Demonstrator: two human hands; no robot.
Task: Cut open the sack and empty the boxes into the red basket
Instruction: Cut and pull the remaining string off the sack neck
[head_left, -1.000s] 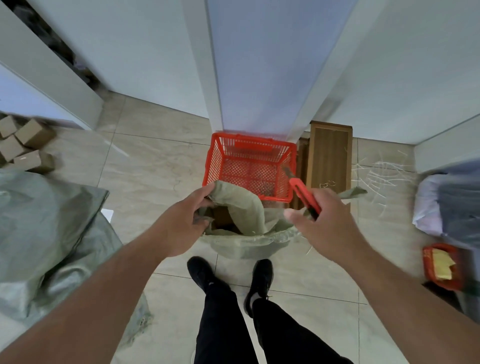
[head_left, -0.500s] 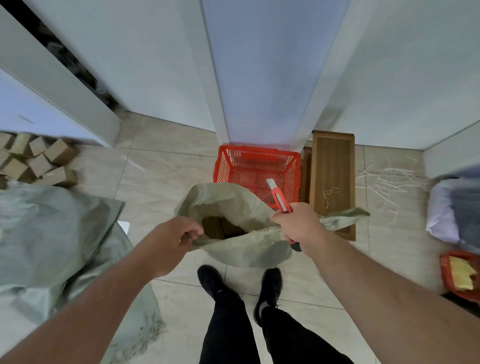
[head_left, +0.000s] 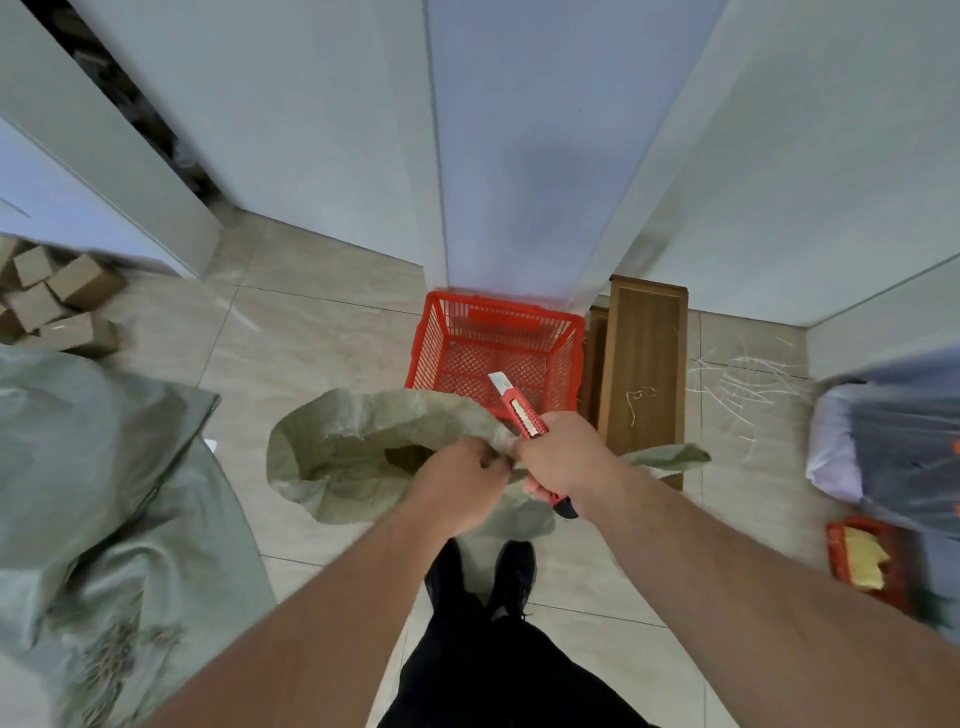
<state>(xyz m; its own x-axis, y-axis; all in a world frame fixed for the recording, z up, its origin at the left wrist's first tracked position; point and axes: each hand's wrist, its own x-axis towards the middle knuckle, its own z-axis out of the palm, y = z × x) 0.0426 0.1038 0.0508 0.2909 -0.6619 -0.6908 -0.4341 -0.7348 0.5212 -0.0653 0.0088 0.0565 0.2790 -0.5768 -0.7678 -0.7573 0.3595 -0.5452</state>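
Note:
A grey-green woven sack (head_left: 353, 447) stands open-mouthed on the floor in front of my feet, with a dark brown box just visible inside. My left hand (head_left: 460, 488) grips the sack's near rim. My right hand (head_left: 563, 460) pinches the same rim right beside it and also holds a red utility knife (head_left: 522, 413), blade out and pointing away over the basket. The red basket (head_left: 431, 343) sits on the floor just beyond the sack, against a white pillar; its mesh bottom shows no boxes.
Larger grey sacks (head_left: 93, 493) lie at the left, with several small cardboard boxes (head_left: 57, 301) behind them. A wooden panel (head_left: 644, 374) lies right of the basket. A small red tray with yellow items (head_left: 867, 561) and a bundle sit far right.
My left hand slid right along the sack's rim until it met my right hand. The sack's mouth opened wider toward the left. The knife stayed in my right hand.

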